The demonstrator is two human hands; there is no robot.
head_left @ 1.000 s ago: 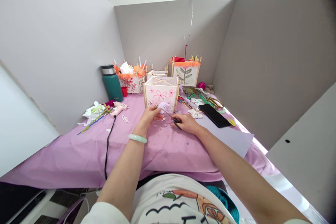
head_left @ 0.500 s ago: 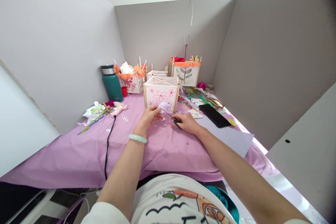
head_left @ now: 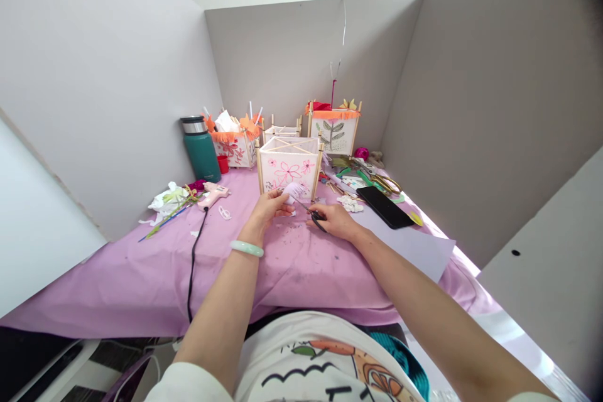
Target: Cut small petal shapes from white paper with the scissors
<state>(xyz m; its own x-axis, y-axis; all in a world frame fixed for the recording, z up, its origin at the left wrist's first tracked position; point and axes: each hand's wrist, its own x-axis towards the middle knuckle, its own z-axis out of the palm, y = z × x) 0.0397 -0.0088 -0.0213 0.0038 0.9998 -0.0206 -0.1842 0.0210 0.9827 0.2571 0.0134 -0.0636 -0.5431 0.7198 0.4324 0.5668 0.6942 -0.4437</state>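
My left hand [head_left: 270, 208] pinches a strip of pale lilac paper [head_left: 293, 191] whose upper edge is cut into a fringe. My right hand [head_left: 335, 220] is closed round the black handles of a pair of scissors [head_left: 318, 221]. The blades point up and left and reach the paper's edge; whether they are parted is too small to tell. Just behind both hands stands a white lantern-like box [head_left: 288, 166] with wooden corner sticks and pink flowers drawn on its front. Its lower edge is partly hidden by the paper and my left fingers.
Left are a teal bottle [head_left: 201, 154], a pink glue gun [head_left: 213, 195] with a black cord, and crumpled tissue [head_left: 170, 196]. Right lie a black phone [head_left: 385, 207], lilac paper sheet [head_left: 409, 245] and gold-handled scissors [head_left: 387, 184]. Orange-fringed boxes [head_left: 333, 136] stand behind on the purple cloth [head_left: 155, 270].
The fringed paper has shifted very slightly in my left hand. Both hands and the scissors stay in nearly the same place.
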